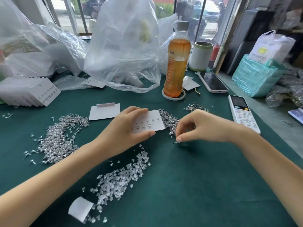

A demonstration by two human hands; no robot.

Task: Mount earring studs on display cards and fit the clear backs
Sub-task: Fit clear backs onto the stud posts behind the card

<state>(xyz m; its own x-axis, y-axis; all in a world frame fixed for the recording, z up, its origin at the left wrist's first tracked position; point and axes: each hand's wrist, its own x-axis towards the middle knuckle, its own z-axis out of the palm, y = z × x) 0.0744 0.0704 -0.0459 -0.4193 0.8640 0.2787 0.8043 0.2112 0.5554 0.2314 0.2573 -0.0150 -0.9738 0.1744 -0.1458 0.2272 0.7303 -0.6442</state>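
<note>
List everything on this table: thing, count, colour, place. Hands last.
display card: one, white, partly studded, held at centre
blank card: one, white, behind the held card
card stack: one, white, far left
stud piles: several, silver, left, centre and right of centre
clear backs: one heap, transparent, near centre
paper scrap: one, white, by the backs
bottle: one, orange drink, back centre
plastic bags: several, clear, back left
cup: one, white, beside bottle
phone: one, white case, back right
remote: one, white, right
wrapped bundle: one, teal, far right
left hand: holds the card
right hand: pinches a stud
</note>
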